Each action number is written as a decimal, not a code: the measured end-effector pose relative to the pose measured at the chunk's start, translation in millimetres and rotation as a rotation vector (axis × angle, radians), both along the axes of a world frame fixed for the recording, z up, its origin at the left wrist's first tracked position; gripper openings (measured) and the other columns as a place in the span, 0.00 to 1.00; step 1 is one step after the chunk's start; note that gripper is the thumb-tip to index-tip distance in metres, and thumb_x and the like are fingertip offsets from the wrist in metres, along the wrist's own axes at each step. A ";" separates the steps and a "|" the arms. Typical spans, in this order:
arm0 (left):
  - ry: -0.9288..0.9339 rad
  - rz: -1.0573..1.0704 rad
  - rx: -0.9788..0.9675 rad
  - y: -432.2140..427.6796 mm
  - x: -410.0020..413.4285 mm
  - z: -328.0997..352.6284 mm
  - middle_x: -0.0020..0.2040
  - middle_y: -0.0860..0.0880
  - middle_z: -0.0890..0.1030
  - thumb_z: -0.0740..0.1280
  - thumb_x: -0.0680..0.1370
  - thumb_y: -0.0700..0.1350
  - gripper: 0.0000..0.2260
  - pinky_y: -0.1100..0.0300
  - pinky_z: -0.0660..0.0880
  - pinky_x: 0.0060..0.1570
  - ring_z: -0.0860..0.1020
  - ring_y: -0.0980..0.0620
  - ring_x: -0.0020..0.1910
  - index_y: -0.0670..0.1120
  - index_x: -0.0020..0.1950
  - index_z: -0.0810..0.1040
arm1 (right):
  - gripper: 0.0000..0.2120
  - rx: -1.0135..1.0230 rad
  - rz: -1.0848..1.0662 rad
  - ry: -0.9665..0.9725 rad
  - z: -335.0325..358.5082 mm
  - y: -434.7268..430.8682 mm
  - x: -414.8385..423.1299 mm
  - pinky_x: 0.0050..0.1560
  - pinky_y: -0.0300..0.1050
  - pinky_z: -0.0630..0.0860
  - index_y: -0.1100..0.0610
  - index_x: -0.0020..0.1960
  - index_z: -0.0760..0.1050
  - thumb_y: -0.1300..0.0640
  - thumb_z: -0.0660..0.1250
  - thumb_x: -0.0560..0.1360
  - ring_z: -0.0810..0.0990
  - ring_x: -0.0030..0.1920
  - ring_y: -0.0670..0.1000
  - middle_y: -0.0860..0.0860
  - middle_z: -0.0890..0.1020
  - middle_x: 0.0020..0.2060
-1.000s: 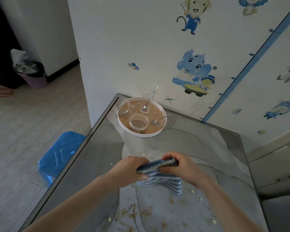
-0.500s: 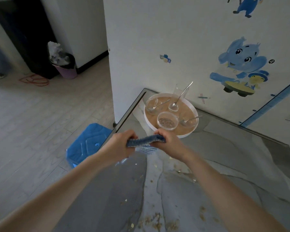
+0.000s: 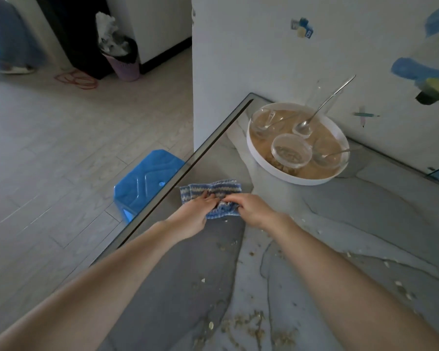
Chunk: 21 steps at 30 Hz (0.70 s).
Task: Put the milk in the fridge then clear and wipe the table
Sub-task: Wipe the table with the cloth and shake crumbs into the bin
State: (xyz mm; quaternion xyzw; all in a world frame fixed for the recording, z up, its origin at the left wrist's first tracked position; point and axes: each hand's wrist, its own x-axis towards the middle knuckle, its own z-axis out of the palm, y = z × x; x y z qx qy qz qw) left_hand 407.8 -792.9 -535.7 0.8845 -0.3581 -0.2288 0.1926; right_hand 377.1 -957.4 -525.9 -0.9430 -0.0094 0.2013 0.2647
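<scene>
**Head view: cloth gripped at the table's left edge**

Mid-frame, left hand and right hand both pinch the striped cloth on the table. A loose sweep could push crumbs overboard. Upper right, the white tray holds glass bowls, spoons and an oat-flecked tub. No milk is visible.

Head view, sole camera: worn at head height, wide-angle, facing forward and steeply down along both forearms. Near to left hand and right hand over the surface, its far corner in frame; floor at left, wall beyond.
</scene>
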 end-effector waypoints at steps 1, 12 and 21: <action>0.007 -0.003 0.004 -0.9 -6.8 -1.4 0.74 0.46 0.61 0.56 0.76 0.31 0.27 0.57 0.58 0.71 0.60 0.48 0.73 0.45 0.74 0.58 | 0.23 -0.021 0.026 0.013 1.4 -2.3 -4.9 0.62 0.40 0.62 0.57 0.65 0.71 0.70 0.55 0.73 0.69 0.67 0.54 0.54 0.73 0.67; 0.052 -0.096 0.184 -49.4 -158.4 19.7 0.76 0.43 0.54 0.54 0.78 0.31 0.27 0.57 0.57 0.71 0.55 0.46 0.75 0.41 0.75 0.50 | 0.21 -0.144 0.142 0.174 21.1 -46.6 -140.4 0.58 0.44 0.67 0.57 0.63 0.72 0.69 0.55 0.73 0.72 0.63 0.56 0.55 0.75 0.64; 0.219 -0.192 0.222 -108.0 -278.4 26.5 0.66 0.39 0.70 0.54 0.78 0.34 0.18 0.54 0.69 0.54 0.73 0.41 0.57 0.38 0.68 0.65 | 0.21 -0.156 0.056 0.316 27.6 -101.7 -275.0 0.46 0.43 0.63 0.56 0.60 0.73 0.70 0.53 0.73 0.74 0.57 0.56 0.58 0.76 0.59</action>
